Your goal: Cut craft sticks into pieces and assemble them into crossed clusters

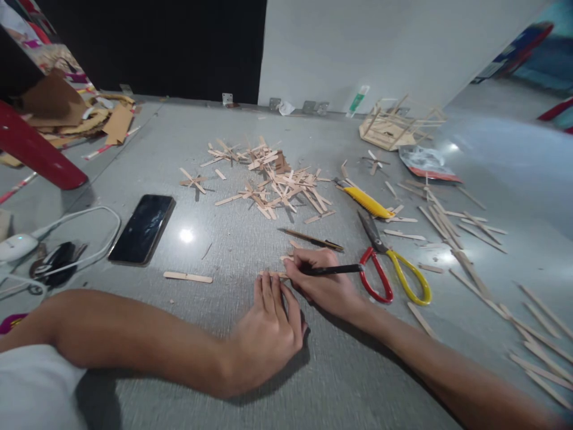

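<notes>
My left hand (271, 325) lies on the grey surface, its fingertips pressing on a small wooden stick (274, 275). From the right, my right hand (323, 280) grips a black pen (335, 270) at the same stick's right end; the pen's tip is hidden by the fingers. Just beyond the hands lies a thin pointed brown tool (313, 240). A single wooden stick (188, 277) rests to the left of my left hand. Scissors (380, 251) with one red and one yellow handle lie open, right of my right hand.
A pile of wooden sticks (290, 185) lies ahead, with a yellow cutter (367, 202) beside it. Loose sticks (470, 269) spread along the right. A phone (143, 230), white cable (105, 209) and red leg (40, 146) stand left. A stick frame (389, 134) sits at the back right.
</notes>
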A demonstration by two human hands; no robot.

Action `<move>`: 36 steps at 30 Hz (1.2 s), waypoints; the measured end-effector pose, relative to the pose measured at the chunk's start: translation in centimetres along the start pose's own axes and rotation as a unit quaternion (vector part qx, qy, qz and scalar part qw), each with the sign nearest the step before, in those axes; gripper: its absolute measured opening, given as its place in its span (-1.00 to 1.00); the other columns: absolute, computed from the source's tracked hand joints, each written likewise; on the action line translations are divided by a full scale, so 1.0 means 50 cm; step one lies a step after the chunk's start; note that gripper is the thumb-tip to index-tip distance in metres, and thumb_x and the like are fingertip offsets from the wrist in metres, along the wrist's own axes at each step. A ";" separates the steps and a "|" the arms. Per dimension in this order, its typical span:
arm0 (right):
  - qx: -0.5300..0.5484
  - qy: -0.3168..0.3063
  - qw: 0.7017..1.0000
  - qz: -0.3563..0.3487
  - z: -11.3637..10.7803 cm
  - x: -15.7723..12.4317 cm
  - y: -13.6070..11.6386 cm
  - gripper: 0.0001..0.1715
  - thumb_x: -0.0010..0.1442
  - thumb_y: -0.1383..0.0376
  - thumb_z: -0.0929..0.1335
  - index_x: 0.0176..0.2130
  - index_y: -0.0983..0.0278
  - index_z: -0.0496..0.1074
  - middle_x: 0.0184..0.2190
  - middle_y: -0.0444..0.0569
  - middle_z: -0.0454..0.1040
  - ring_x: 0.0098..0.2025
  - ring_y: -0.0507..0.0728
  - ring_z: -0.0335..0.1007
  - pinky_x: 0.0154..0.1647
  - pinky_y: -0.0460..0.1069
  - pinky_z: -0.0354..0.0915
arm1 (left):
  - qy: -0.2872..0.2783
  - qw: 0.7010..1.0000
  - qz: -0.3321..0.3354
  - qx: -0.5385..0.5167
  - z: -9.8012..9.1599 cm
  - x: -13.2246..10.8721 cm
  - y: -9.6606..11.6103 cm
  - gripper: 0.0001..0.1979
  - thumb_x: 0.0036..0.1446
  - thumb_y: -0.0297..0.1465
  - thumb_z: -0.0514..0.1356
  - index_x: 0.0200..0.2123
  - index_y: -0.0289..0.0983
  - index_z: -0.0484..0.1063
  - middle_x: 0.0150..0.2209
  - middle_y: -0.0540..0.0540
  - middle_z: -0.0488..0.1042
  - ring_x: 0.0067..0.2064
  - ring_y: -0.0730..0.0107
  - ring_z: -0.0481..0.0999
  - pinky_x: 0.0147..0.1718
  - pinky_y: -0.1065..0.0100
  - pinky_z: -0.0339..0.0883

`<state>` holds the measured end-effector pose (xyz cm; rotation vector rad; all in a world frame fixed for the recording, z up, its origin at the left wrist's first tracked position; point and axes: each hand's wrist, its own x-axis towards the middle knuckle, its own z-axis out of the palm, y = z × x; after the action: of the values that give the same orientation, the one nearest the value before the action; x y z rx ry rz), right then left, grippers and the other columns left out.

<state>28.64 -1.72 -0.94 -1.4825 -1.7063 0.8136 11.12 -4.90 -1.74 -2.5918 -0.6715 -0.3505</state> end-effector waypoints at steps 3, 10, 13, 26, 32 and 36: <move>0.001 0.001 1.000 0.000 0.000 -0.002 0.001 -0.47 0.37 0.19 0.30 -0.60 0.20 0.12 -0.66 -0.20 0.15 -0.57 0.01 0.01 -0.52 -0.01 0.02 | 0.002 1.000 0.002 -0.003 0.001 -0.001 0.001 -0.53 0.40 -0.28 0.11 -0.03 -0.67 0.52 -0.08 -0.63 0.62 -0.02 -0.23 0.69 -0.02 -0.03 0.52; 0.042 -0.016 0.998 0.041 -0.004 -0.007 -0.007 -0.50 0.37 0.18 0.30 -0.59 0.20 0.21 -0.72 -0.24 0.19 -0.68 -0.04 0.09 -0.63 -0.07 0.07 | 0.009 1.000 0.000 -0.006 -0.002 0.000 0.000 -0.53 0.39 -0.28 0.10 -0.03 -0.67 0.53 -0.08 -0.63 0.62 -0.02 -0.24 0.69 -0.02 -0.03 0.53; 0.054 -0.013 0.997 0.047 -0.002 -0.008 -0.006 -0.52 0.34 0.20 0.31 -0.59 0.21 0.22 -0.72 -0.23 0.22 -0.70 -0.04 0.12 -0.66 -0.09 0.09 | 0.010 1.000 0.003 -0.004 -0.003 0.002 -0.002 -0.54 0.38 -0.29 0.11 -0.04 -0.66 0.54 -0.08 -0.63 0.62 -0.03 -0.24 0.70 -0.03 -0.02 0.54; 0.076 -0.025 0.994 0.071 0.002 -0.005 0.003 -0.50 0.33 0.19 0.31 -0.61 0.21 0.22 -0.76 -0.24 0.24 -0.77 -0.06 0.16 -0.74 -0.14 0.09 | 0.013 1.000 -0.003 0.007 -0.001 0.001 -0.001 -0.52 0.39 -0.25 0.10 -0.03 -0.63 0.53 -0.08 -0.59 0.63 -0.03 -0.23 0.70 -0.02 -0.03 0.52; 0.055 -0.026 0.997 0.049 -0.001 -0.007 0.007 -0.49 0.35 0.19 0.30 -0.61 0.21 0.23 -0.74 -0.22 0.27 -0.76 -0.06 0.17 -0.72 -0.13 0.10 | 0.021 1.000 -0.003 -0.002 0.004 -0.001 0.003 -0.52 0.38 -0.26 0.11 -0.02 -0.66 0.51 -0.08 -0.64 0.62 -0.03 -0.26 0.70 -0.01 -0.05 0.52; 0.055 -0.035 0.997 0.049 -0.003 -0.006 0.007 -0.49 0.36 0.19 0.31 -0.61 0.21 0.23 -0.75 -0.23 0.26 -0.75 -0.06 0.16 -0.72 -0.13 0.10 | 0.029 1.000 -0.010 -0.004 0.003 0.000 0.004 -0.54 0.36 -0.28 0.12 -0.04 -0.65 0.51 -0.10 -0.62 0.63 -0.05 -0.26 0.70 -0.03 -0.04 0.52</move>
<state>28.98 -1.99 -1.17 -1.4872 -1.6208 1.0065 11.25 -4.96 -1.93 -2.5739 -0.6770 -0.4332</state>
